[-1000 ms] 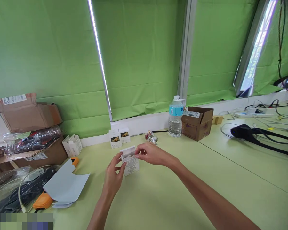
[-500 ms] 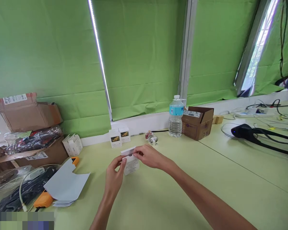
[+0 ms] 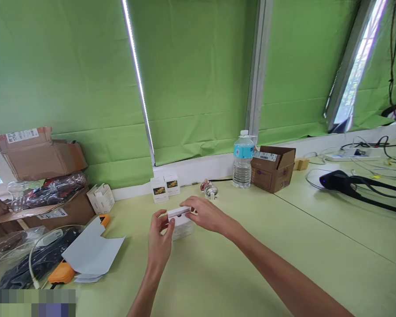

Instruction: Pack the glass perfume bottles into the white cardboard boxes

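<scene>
A small white carton (image 3: 182, 230) with fine print on its front stands on the pale green table, between my two hands. My left hand (image 3: 161, 235) grips its left side, thumb on the front near the top edge. At the top right corner, my right hand (image 3: 203, 213) has its fingers and thumb on the carton's lid flap, which is folded over nearly flat. Behind the carton stand two similar white boxes (image 3: 159, 191) with a dark and gold picture. Shiny small glass-like pieces (image 3: 211, 191) lie to the right of those boxes.
A water bottle (image 3: 243, 160) and an opened brown cardboard box (image 3: 273, 169) stand at the back. On the left are white paper sheets (image 3: 94, 253), an orange device (image 3: 62, 272), open white cartons (image 3: 100, 199) and stacked cardboard boxes (image 3: 41, 154). Black glasses (image 3: 336, 182) with cables lie at right.
The carton's lid flap has come down from a raised angle to nearly flat over the top. Both hands have stayed at the carton, shifting only slightly.
</scene>
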Action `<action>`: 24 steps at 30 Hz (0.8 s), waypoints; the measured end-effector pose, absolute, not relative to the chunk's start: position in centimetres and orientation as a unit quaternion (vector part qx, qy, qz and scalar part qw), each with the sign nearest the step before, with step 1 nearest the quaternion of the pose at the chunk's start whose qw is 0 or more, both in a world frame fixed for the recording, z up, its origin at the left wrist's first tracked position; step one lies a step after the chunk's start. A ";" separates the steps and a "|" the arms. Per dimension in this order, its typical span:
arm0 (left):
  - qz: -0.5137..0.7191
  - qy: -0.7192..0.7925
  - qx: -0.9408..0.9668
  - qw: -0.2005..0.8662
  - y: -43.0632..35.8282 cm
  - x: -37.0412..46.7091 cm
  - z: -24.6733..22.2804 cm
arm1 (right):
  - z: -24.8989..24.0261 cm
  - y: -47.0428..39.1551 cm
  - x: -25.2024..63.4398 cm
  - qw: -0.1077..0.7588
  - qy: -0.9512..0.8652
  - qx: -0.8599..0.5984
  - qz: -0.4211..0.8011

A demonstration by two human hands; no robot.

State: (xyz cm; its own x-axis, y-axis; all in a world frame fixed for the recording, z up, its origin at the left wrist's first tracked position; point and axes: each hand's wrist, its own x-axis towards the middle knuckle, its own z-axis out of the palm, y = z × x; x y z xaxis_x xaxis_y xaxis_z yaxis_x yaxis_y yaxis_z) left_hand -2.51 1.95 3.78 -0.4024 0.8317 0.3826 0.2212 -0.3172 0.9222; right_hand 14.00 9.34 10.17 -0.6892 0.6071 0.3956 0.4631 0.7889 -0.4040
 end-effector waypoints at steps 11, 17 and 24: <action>0.622 0.528 0.525 0.244 1.8 -3.0 3.8 | 10.8 8.6 14.4 0.197 -0.914 -0.282 0.216; 0.619 0.521 0.542 0.228 1.6 -3.7 3.7 | 9.8 9.7 14.2 0.218 -0.912 -0.271 0.219; 0.582 0.550 0.575 0.169 1.8 -3.6 3.5 | 9.8 9.5 14.0 0.216 -0.920 -0.270 0.183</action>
State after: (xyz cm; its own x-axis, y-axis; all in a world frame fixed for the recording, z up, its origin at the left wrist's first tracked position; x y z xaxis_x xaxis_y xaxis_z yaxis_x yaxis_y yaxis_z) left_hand -3.64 1.76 3.46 -0.2808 0.8289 0.4838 0.4358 -0.3390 0.8338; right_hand 13.98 9.50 9.80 -0.7612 0.5756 0.2987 0.4176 0.7875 -0.4532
